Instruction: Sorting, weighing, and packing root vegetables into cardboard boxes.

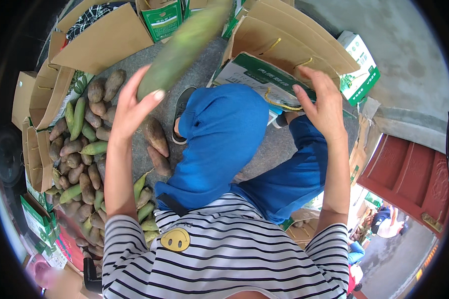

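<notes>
My left hand grips the lower end of a long green gourd, its thumb on the near side. The gourd is tilted up and to the right, and its far end is smeared by motion. My right hand is open, thumb and fingers apart, over the near right side of an open cardboard carton. That carton has a green and white printed wall and yellow rope handles. I cannot tell whether my right fingers touch it. What lies deep inside the carton is hidden.
Brown tubers and slim green vegetables lie heaped on the floor at left. More open cartons surround the heap. My bent knees stand between my arms. A red door and other people show at right.
</notes>
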`<action>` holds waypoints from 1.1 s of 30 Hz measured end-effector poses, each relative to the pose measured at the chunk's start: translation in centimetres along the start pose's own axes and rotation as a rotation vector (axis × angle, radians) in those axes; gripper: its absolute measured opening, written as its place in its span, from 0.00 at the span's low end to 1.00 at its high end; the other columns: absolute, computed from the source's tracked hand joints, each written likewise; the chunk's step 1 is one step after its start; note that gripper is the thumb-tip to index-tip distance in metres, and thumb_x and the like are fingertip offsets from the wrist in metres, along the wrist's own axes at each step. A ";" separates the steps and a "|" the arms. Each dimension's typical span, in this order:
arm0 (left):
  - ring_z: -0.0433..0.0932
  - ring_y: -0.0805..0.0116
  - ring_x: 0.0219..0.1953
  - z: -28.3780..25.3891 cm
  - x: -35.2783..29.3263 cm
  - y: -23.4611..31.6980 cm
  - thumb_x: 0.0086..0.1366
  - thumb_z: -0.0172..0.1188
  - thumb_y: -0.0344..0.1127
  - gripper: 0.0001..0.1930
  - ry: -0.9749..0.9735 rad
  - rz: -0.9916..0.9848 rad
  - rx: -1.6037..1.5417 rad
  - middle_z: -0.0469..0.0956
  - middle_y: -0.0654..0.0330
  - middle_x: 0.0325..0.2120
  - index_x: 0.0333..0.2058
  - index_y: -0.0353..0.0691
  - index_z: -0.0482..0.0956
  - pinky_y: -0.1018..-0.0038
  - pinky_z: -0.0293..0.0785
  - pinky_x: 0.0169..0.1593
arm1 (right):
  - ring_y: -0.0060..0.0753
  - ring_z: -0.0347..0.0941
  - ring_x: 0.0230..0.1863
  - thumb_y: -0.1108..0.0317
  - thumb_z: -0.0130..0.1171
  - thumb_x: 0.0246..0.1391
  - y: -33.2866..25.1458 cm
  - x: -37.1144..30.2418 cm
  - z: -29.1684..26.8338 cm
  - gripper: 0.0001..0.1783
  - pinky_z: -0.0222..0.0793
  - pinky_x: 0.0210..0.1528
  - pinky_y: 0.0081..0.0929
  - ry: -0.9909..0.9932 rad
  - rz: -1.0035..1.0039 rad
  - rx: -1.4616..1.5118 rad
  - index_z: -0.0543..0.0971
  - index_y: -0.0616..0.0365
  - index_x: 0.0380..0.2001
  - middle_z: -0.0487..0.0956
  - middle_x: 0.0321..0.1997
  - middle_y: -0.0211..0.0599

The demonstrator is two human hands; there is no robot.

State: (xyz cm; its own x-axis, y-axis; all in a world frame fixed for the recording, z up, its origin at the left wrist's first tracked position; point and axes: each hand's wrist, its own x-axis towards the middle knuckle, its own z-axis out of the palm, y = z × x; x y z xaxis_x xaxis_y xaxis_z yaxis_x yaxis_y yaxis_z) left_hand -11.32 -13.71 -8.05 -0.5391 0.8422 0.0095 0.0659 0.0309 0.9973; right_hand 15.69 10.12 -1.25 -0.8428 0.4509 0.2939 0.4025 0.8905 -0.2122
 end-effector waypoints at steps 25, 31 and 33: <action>0.77 0.64 0.39 -7.7 -14.1 -19.1 0.60 0.58 0.40 0.18 0.154 -0.451 0.526 0.78 0.51 0.37 0.44 0.34 0.73 0.70 0.72 0.43 | 0.41 0.75 0.31 0.71 0.59 0.51 1.0 -2.1 1.4 0.06 0.69 0.34 0.27 -0.064 0.031 0.075 0.77 0.59 0.34 0.77 0.31 0.41; 0.76 0.49 0.43 -12.1 -28.1 -23.8 0.54 0.62 0.41 0.22 -0.081 -1.008 0.949 0.76 0.46 0.39 0.44 0.35 0.73 0.62 0.71 0.47 | 0.38 0.74 0.30 0.71 0.58 0.53 1.7 -2.0 1.0 0.07 0.68 0.34 0.25 -0.061 0.058 0.027 0.77 0.60 0.35 0.77 0.30 0.44; 0.75 0.48 0.44 -11.5 -30.1 -24.2 0.53 0.62 0.41 0.23 -0.129 -1.082 1.031 0.76 0.46 0.41 0.45 0.37 0.72 0.61 0.70 0.49 | 0.37 0.73 0.29 0.69 0.57 0.54 1.3 -1.9 1.3 0.08 0.68 0.34 0.25 -0.056 0.101 -0.026 0.77 0.60 0.36 0.78 0.30 0.42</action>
State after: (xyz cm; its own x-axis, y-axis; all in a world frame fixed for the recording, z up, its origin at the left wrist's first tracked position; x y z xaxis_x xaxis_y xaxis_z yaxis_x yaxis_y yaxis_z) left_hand -6.32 -46.02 -31.65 -0.6404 0.2036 -0.7405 0.2711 0.9621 0.0300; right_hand 17.36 10.38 -3.34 -0.8158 0.5349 0.2198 0.4946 0.8424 -0.2140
